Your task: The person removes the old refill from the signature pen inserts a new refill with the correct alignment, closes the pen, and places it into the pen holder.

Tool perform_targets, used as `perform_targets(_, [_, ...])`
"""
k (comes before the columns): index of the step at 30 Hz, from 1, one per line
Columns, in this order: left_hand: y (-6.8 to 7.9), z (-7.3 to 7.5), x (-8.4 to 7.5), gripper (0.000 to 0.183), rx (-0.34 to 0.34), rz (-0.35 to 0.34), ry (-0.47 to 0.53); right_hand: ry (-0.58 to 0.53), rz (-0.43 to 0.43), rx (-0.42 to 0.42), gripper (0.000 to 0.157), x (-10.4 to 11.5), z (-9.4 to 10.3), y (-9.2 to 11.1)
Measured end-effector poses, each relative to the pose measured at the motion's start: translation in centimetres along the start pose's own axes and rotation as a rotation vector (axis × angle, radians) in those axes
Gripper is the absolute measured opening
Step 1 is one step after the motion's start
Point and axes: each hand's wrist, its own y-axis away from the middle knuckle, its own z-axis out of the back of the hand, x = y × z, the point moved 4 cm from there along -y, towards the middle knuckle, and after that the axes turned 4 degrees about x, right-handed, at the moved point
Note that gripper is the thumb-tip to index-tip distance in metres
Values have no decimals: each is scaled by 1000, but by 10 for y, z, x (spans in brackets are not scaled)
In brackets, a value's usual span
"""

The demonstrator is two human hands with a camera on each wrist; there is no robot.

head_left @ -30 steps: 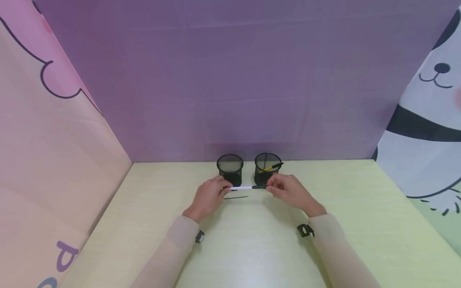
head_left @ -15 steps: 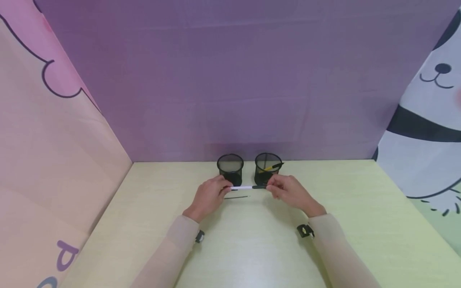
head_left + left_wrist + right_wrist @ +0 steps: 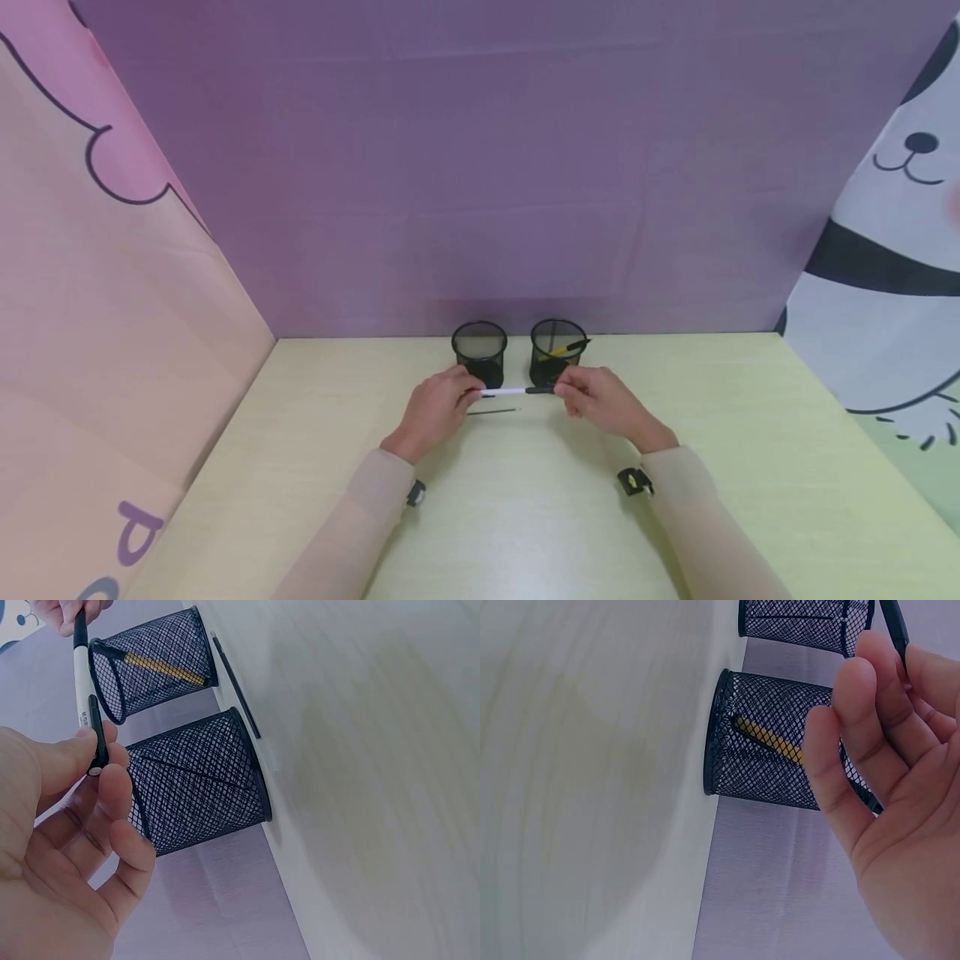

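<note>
A white pen point(image 3: 504, 391) with a black section and a black clip is held level between both hands above the table. My left hand point(image 3: 435, 410) pinches its clip end between thumb and fingers, as the left wrist view shows. At the opposite, black end, my right hand point(image 3: 603, 402) grips with thumb and fingertips, hiding the tip. A thin dark stick, like a pen refill point(image 3: 236, 686), lies on the table just below the pen. Behind the hands stand two black mesh pen cups; a yellow-and-black pen point(image 3: 769, 739) leans inside the right cup point(image 3: 558, 332).
The left mesh cup point(image 3: 479, 332) stands a short gap from the other, both near the table's back edge. A purple cloth backdrop point(image 3: 480, 167) rises behind the pale table point(image 3: 510, 517). Printed panels flank both sides.
My right hand has shifted very slightly, its fingers a touch lower. The left hand, the pen and the cups look unmoved.
</note>
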Motion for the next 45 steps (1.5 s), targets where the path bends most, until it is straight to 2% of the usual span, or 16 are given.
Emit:
perform_targets(20, [0,0,-2,11,-1,-11,8,35,37,10,29,-5,-3,-2])
perform_targets(29, [0,1,-4,11,-13,-34,6,46,-22,21,38,-6,-4,-1])
perform_targets(45, [0,1,-3,11,4,-13,4,31,-39,27,41,-6,-4,-1])
